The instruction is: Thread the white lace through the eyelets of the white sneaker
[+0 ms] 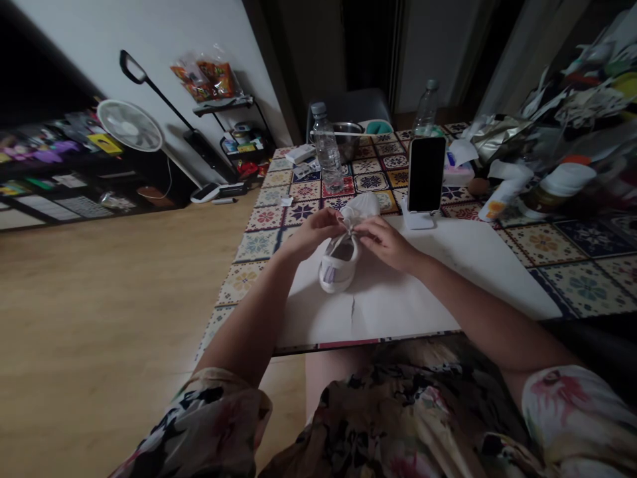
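A white lace-up shoe lies on a large white sheet of paper, its heel toward me and its toe pointing away. My left hand is at the left side of the laces, thumb and fingers pinched on a shoelace. From the right, my right hand pinches the shoelace close to the middle of the shoe. Both hands meet above the shoe's opening, fingertips nearly touching. The exact shape of the knot or loops between the fingers is too small to make out.
Beyond the paper a phone stands on a white stand. A clear water bottle stands behind the shoe, with a metal bowl past it. Bottles and a white tube crowd the right side of the patterned tablecloth.
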{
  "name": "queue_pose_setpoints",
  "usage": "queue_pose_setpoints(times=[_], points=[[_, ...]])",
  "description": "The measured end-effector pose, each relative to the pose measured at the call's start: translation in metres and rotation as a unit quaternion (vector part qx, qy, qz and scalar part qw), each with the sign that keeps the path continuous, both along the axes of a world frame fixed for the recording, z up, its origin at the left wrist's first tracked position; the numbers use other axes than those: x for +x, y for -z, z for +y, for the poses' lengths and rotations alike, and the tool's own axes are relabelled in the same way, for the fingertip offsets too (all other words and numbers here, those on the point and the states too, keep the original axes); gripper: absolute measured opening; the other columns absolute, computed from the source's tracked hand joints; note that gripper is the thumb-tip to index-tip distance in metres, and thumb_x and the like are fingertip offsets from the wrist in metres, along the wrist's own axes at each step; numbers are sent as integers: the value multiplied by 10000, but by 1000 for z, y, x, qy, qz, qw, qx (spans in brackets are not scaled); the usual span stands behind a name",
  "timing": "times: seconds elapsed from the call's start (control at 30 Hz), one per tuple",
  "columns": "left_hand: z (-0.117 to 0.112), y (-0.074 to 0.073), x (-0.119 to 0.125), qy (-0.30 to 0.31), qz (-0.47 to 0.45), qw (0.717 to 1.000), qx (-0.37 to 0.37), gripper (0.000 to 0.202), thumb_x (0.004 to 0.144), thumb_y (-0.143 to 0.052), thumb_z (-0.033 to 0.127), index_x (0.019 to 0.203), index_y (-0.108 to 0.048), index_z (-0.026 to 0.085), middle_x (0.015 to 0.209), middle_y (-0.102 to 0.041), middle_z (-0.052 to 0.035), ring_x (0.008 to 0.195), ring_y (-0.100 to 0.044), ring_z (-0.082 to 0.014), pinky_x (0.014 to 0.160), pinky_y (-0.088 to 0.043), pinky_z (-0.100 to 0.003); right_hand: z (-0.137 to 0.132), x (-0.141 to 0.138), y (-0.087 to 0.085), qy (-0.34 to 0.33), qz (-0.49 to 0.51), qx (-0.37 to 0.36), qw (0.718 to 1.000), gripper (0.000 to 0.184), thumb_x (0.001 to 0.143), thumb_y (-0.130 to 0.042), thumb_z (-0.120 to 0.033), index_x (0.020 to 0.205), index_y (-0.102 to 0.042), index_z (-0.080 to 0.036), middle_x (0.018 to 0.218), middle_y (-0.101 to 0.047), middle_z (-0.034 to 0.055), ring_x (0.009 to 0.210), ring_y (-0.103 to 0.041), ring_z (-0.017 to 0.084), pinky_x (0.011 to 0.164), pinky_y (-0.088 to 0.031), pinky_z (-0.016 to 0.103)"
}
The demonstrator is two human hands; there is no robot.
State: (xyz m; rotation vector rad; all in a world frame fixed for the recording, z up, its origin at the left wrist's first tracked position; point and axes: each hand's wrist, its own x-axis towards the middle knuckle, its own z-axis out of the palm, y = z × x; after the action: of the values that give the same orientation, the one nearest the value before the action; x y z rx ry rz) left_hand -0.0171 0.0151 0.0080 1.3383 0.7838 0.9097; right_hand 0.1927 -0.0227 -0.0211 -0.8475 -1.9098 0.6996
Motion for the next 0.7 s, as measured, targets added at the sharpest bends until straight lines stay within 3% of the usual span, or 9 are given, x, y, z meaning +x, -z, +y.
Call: queue_pose_setpoints(times=[0.1,0.23,0.33,0.4,0.53,0.6,0.7], points=[[-3,-3,0,17,-5,1000,5,380,604,-816,162,903,-583,144,809,-684,-8,740,-633,-105,713,-465,-223,1,-6,0,33,24,3,999,138,877,-596,-323,854,-656,-201,897,-593,59,877,-567,194,785,-467,335],[-1,-1,-1,13,-10,1000,5,404,588,-795,119,896,-537,157,806,-674,6,724,-626,-96,672,-449,-209,-2,8,-18,-13,122,-130,984,312,789,-685,-535,798,-602,-235,738,-571,-3,676,-518,146,652,-431,299],[1,1,-2,18,9,1000,6,387,600,-787,117,879,-521,163,816,-672,2,706,-618,-88,646,-439,-203,-5,27,-35,-22,241,-178,954,423,734,-671,-669,833,-568,-271,771,-611,-14,626,-495,131,602,-406,289],[2,1,-3,13,23,1000,11,386,599,-791,120,875,-525,162,838,-671,-3,712,-621,-90,665,-456,-214,-5,32,-38,-43,251,-196,947,429,731,-679,-670,840,-570,-270,845,-647,-7,645,-516,129,603,-403,285],[1,0,-6,19,71,997,29,314,607,-799,163,824,-572,146,742,-624,20,669,-597,-93,663,-456,-226,1,14,-20,-50,160,-249,954,415,754,-682,-612,893,-605,-228,836,-652,0,574,-463,97,547,-365,254],[1,-1,-7,37,89,994,48,273,606,-804,182,795,-612,135,735,-612,11,681,-587,-102,663,-447,-232,4,2,-7,-27,136,-233,963,372,740,-711,-539,884,-602,-213,794,-622,-13,591,-464,99,576,-390,251],[0,-2,-6,32,91,992,80,254,568,-820,182,758,-658,134,819,-619,-15,743,-588,-120,697,-457,-251,4,-9,3,-27,106,-162,981,278,787,-685,-418,968,-643,-210,917,-636,25,761,-559,142,707,-458,285]])
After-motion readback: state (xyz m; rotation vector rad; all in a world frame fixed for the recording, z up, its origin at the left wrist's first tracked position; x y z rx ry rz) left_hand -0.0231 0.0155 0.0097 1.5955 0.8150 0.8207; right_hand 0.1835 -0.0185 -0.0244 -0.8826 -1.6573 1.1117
